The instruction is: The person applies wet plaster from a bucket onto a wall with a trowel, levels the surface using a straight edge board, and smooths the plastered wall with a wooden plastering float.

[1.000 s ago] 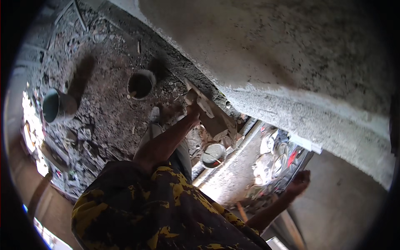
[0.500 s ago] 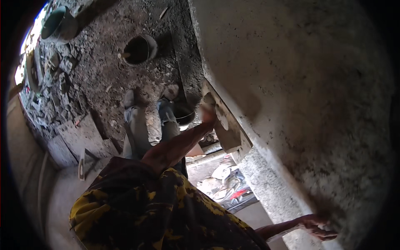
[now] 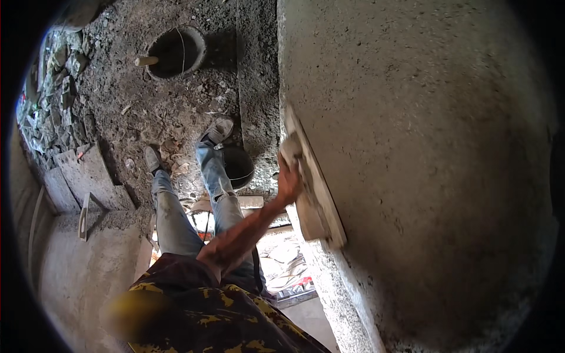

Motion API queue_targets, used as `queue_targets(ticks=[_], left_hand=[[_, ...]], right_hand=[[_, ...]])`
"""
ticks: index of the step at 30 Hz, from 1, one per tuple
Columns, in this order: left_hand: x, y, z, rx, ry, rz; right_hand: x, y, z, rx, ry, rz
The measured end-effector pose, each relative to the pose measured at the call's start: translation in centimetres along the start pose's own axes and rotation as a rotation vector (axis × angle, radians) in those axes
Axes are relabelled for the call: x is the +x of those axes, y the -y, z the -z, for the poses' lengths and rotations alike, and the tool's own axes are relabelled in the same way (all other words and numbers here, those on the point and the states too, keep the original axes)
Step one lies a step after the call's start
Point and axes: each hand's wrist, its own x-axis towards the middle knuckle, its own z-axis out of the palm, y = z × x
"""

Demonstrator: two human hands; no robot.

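My left hand [image 3: 289, 183] is closed around the back of a long wooden plastering float [image 3: 321, 188]. The float's flat face lies along the grey plastered wall [image 3: 412, 147], close to its left edge. My left forearm reaches up to it from the dark, yellow-blotched shirt. My right hand is out of the picture. Just left of the float, by my foot, stands a small dark bucket [image 3: 237, 166].
A larger bucket [image 3: 176, 53], with a wooden handle sticking out, stands on the rubble-strewn ground. Boards [image 3: 94, 179] lean at the left, near a second float-like tool [image 3: 84, 217]. Broken stones [image 3: 59, 88] are heaped at far left. Below the float, the wall's edge is rough and pale.
My right hand, earlier against the wall at lower right, has left the picture. The float stays in my left hand and now stands more upright in view. The whole view has shifted.
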Motion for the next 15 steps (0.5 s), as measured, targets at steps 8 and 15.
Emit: queue_targets(ticks=[8,15], left_hand=[[22.1,-0.2,4.7,0.234,-0.015,-0.138],[4.1,-0.8,0.4,0.284,-0.028,0.031]], right_hand=[[-1.9,1.6,-3.9,-0.026,-0.028,0.117],[-1.3,2.1,-5.2,-0.085,-0.023,0.198]])
